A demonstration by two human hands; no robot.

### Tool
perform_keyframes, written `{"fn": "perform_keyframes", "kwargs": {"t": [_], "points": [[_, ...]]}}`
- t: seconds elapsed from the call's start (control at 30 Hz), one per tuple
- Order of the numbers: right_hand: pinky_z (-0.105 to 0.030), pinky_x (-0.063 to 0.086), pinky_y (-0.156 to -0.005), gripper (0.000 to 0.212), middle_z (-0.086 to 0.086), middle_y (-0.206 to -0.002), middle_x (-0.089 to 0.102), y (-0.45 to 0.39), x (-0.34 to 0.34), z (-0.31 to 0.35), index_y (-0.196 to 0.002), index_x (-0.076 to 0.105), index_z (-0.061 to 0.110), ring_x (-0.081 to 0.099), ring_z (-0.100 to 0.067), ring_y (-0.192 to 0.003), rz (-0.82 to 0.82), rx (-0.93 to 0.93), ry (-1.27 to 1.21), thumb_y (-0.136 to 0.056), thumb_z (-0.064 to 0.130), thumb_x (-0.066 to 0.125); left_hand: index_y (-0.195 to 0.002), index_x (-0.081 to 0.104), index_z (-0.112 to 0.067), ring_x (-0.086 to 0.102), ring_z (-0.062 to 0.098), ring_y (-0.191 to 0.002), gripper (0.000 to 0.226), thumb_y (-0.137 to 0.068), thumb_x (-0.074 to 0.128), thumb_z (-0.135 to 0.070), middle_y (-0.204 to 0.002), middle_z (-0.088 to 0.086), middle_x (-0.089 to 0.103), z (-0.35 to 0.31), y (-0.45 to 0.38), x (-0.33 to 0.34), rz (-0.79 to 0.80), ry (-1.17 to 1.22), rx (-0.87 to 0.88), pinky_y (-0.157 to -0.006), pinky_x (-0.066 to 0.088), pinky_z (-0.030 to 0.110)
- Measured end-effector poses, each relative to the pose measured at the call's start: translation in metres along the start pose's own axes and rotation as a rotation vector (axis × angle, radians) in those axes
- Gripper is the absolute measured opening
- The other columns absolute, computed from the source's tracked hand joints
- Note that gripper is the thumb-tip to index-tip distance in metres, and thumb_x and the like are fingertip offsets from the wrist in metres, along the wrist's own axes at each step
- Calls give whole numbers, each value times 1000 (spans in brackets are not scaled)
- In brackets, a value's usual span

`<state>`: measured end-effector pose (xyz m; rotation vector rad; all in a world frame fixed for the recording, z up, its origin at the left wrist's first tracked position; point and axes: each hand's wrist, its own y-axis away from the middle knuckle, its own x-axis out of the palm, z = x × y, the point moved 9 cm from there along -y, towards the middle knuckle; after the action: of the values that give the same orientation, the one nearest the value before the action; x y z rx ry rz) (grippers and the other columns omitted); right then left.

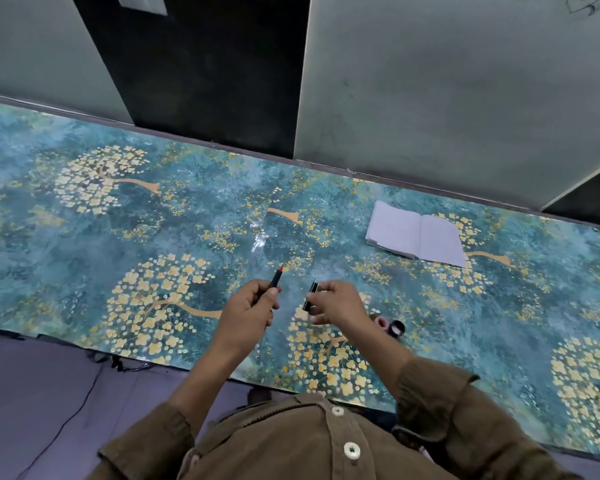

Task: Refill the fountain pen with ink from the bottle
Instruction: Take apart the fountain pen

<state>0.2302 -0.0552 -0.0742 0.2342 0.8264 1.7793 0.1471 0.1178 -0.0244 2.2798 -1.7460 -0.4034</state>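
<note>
A glossy teal table (84, 237) with gold blossoms is stretching along a grey wall. The left hand (248, 311) is gripping the slim black pen (276, 279), red tip up; the right hand (336, 303) is closing on its black cap (310, 296). The ink bottle (394, 328) is sitting just right, apparently unused, so filling seems still ahead.

There are two hands, left (248, 308) and right (336, 303), one pen (276, 278), one black cap (310, 299), one open notebook (418, 235), one bench (84, 237).
</note>
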Motion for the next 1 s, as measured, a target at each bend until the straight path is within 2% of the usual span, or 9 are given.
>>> {"fn": "perform_keyframes", "kwargs": {"t": [0.1, 0.2, 0.27, 0.4, 0.5, 0.6, 0.7, 0.83, 1.0], "points": [[-42, 62, -58, 17, -18, -88, 70, -25, 18, 0, -91, 60, 7, 69, -31, -57, -74, 8, 159, -86, 12, 76, -101, 66, -16, 47, 16, -60, 15, -103, 51, -19, -78, 1, 60, 7, 2, -21, -7, 7, -34, -50, 37, 23], [-30, 53, -45, 16, -16, -81, 71, -38, 32, 14, -83, 65, 4, 68, -26, -52, -101, -44, 284, -86, 15, 77, -102, 67, -15, 49, 15, -60, 15, -103, 52, -20, -79, 3, 62, 11, 4, -35, -4, 4, -51, -51, 40, 20], [-26, 51, -43, 15, -15, -76, 72, -42, 39, 23, -83, 68, 4, 67, -22, -50, -122, -83, 328, -86, 16, 77, -103, 68, -16, 49, 14, -59, 17, -102, 52, -21, -78, 2, 63, 9, 4, -41, 4, -2, -47, -52, 40, 19], [-39, 60, -58, 22, -9, -67, 70, -42, 43, 23, -69, 62, 16, 67, -22, -55, -193, -160, 373, -85, 19, 77, -107, 70, -20, 50, 12, -56, 18, -102, 53, -23, -74, 0, 62, 2, 1, -44, 22, 17, -17, -49, 38, 19], [-44, 60, -63, 17, -8, -73, 69, -34, 40, 17, -84, 62, 16, 68, -24, -62, -221, -168, 358, -86, 26, 76, -107, 70, -21, 51, 13, -59, 18, -102, 53, -23, -76, 0, 63, -5, -3, -41, 34, 30, -8, -52, 39, 23], [-32, 53, -60, 22, 1, -80, 65, -16, 30, 27, -102, 62, 16, 64, -17, -70, -251, -195, 308, -88, 30, 73, -107, 69, -21, 54, 11, -62, 17, -103, 52, -20, -78, -2, 65, -17, -5, -34, 48, 41, 8, -55, 41, 24], [-37, 60, -65, 9, -1, -81, 70, 17, 21, 52, -90, 70, 17, 69, -21, -78, -220, -301, 145, -90, 26, 72, -105, 68, -17, 57, 10, -64, 14, -101, 54, -18, -80, -1, 69, -33, -6, -26, 50, 47, 53, -57, 43, 26], [-33, 59, -57, 13, -11, -77, 72, 66, 10, 87, -87, 74, 6, 70, -19, -72, -85, -394, -235, -91, 18, 70, -100, 67, -13, 62, 10, -64, 6, -97, 62, -14, -77, -2, 73, -60, -3, -9, 27, 62, 125, -57, 48, 24], [-30, 54, -56, 17, -12, -76, 72, 99, -29, 118, -91, 74, 2, 66, -16, -69, -108, -495, -330, -90, 19, 72, -97, 68, -10, 66, 11, -66, 10, -89, 72, -15, -81, 5, 75, -102, 6, 28, 23, 97, 217, -60, 53, 24]]}}
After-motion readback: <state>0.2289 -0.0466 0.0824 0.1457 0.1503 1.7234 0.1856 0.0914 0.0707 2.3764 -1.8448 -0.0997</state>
